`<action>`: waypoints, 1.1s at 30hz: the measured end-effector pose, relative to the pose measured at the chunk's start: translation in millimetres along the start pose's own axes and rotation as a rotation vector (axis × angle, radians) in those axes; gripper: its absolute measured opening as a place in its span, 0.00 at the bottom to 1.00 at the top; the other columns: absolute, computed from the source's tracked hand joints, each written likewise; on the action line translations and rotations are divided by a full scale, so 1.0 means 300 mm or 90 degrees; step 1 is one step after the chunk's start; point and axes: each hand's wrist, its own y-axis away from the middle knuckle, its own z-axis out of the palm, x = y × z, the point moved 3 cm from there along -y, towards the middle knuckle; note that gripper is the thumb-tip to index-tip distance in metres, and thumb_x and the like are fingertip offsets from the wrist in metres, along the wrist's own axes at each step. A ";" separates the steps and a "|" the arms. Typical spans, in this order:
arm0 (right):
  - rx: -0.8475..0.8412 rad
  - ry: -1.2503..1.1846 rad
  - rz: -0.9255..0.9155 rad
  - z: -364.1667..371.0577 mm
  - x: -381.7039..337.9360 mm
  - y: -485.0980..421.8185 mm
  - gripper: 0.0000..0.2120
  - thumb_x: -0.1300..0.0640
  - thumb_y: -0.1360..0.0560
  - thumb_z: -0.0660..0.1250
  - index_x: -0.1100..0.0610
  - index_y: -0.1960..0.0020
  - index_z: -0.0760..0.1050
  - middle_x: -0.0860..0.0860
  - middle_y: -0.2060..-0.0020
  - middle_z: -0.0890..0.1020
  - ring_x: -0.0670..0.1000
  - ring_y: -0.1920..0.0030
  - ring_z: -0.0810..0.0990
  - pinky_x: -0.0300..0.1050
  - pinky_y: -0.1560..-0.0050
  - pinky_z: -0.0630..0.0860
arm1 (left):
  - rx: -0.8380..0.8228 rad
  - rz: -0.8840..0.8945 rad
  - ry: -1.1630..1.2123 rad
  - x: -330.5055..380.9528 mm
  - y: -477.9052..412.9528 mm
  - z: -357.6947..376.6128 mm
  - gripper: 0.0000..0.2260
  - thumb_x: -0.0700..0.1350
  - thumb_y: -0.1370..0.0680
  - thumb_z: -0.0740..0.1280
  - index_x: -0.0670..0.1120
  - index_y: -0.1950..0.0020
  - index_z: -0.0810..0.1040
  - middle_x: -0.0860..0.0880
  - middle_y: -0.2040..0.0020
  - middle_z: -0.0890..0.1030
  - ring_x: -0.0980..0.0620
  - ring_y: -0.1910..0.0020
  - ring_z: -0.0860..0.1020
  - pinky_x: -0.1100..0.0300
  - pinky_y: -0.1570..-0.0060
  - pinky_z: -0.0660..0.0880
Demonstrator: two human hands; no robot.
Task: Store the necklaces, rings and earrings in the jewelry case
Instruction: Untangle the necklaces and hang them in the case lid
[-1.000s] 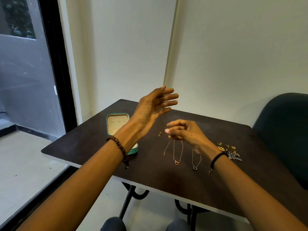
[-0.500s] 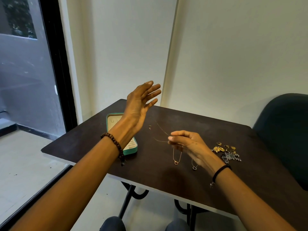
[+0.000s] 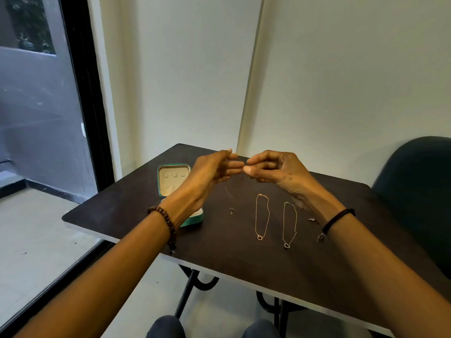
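Both hands are raised over the dark table [image 3: 219, 254], fingertips meeting. My left hand [image 3: 211, 172] and my right hand [image 3: 277, 172] each pinch a thin gold necklace [image 3: 228, 192], which hangs below them; its small pendant [image 3: 231, 210] dangles near the tabletop. Two more gold necklaces lie flat side by side, one [image 3: 262, 217] at the centre and another [image 3: 289, 224] to its right. The teal jewelry case [image 3: 173, 176] stands open at the left, its lid upright; my left wrist covers part of its base.
A bit of the ring and earring pile [image 3: 312, 219] shows beside my right forearm, which hides the remainder. A dark chair [image 3: 415, 181] stands at the right. A glass door [image 3: 36, 142] lies to the left, and walls close in behind the table.
My right hand has risen from the table and my left hand has swung right, so the fingertips now meet. The held necklace hangs down below them instead of stretching between them.
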 end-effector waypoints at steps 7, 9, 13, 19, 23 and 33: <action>-0.016 0.017 -0.006 -0.007 -0.035 -0.008 0.11 0.60 0.27 0.76 0.62 0.47 0.82 0.59 0.55 0.87 0.52 0.53 0.87 0.40 0.52 0.82 | -0.024 -0.006 -0.112 0.007 -0.002 0.030 0.18 0.54 0.16 0.57 0.44 0.46 0.83 0.45 0.53 0.86 0.50 0.50 0.85 0.52 0.39 0.77; -0.016 0.017 -0.004 -0.014 -0.033 -0.004 0.11 0.60 0.27 0.76 0.62 0.46 0.82 0.59 0.54 0.86 0.51 0.54 0.87 0.40 0.53 0.82 | -0.033 -0.019 -0.124 0.013 -0.003 0.033 0.19 0.54 0.16 0.56 0.45 0.48 0.83 0.45 0.54 0.86 0.49 0.51 0.85 0.52 0.39 0.77; -0.011 0.061 -0.017 -0.023 -0.032 0.003 0.11 0.59 0.26 0.76 0.62 0.46 0.82 0.59 0.53 0.86 0.49 0.55 0.86 0.38 0.55 0.81 | -0.080 -0.035 -0.146 0.018 -0.005 0.048 0.21 0.55 0.16 0.54 0.45 0.50 0.83 0.45 0.54 0.87 0.48 0.52 0.85 0.51 0.40 0.76; 0.012 0.051 -0.027 -0.025 -0.024 0.012 0.11 0.58 0.26 0.76 0.60 0.46 0.83 0.54 0.57 0.87 0.48 0.57 0.85 0.37 0.55 0.80 | -0.110 -0.046 -0.171 0.011 0.008 0.068 0.21 0.55 0.16 0.54 0.43 0.53 0.80 0.47 0.69 0.80 0.47 0.62 0.84 0.54 0.49 0.78; 0.038 -0.001 0.002 -0.015 0.004 0.015 0.08 0.59 0.25 0.75 0.60 0.47 0.82 0.53 0.58 0.85 0.45 0.57 0.84 0.41 0.49 0.79 | -0.138 -0.043 -0.203 0.008 0.008 0.094 0.25 0.58 0.16 0.54 0.41 0.55 0.80 0.48 0.72 0.75 0.50 0.70 0.78 0.53 0.56 0.78; 0.022 -0.259 0.085 0.041 0.034 0.043 0.06 0.59 0.20 0.67 0.60 0.52 0.79 0.54 0.64 0.79 0.45 0.68 0.78 0.35 0.65 0.75 | -0.164 -0.033 -0.149 0.018 0.015 0.117 0.25 0.59 0.17 0.55 0.42 0.58 0.80 0.49 0.72 0.71 0.54 0.77 0.67 0.60 0.70 0.74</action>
